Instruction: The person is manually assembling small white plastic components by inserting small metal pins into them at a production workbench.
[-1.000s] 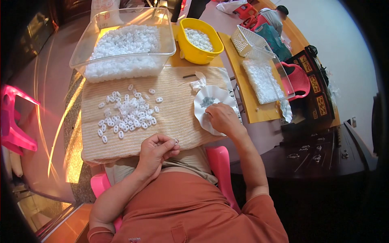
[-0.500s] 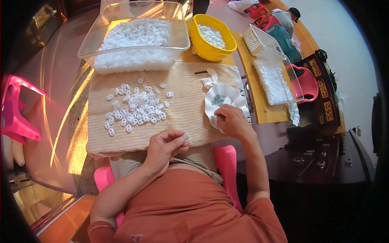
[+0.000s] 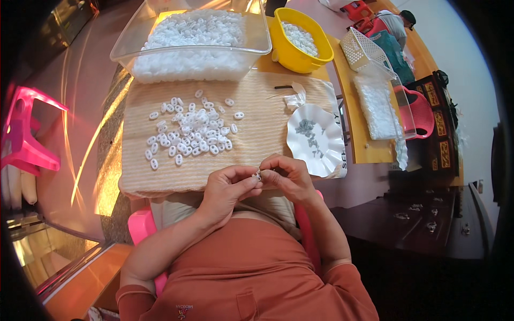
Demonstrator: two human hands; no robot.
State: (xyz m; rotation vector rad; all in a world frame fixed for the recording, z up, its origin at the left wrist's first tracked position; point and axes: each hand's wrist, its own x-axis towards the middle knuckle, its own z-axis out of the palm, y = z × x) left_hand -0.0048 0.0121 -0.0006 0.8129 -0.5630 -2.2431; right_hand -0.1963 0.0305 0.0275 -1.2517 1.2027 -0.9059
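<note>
Near the table's front edge my left hand pinches a small white plastic piece between thumb and forefinger. My right hand meets it there, its thumb and fingers pressed together at the piece; whatever tiny part they hold is too small to make out. Beyond my left hand lies a loose pile of white oval two-hole pieces on a striped beige cloth. A white wavy-rimmed plate with small grey bits stands just beyond my right hand.
At the back are a clear plastic bin full of white pieces and a yellow tub. A crumpled white wrapper sits above the plate. A side table holds more bins; a pink stool stands left.
My right hand has left the plate and come down and left to meet my left hand at the small white piece. The view has shifted slightly, moving the table contents up and right.
</note>
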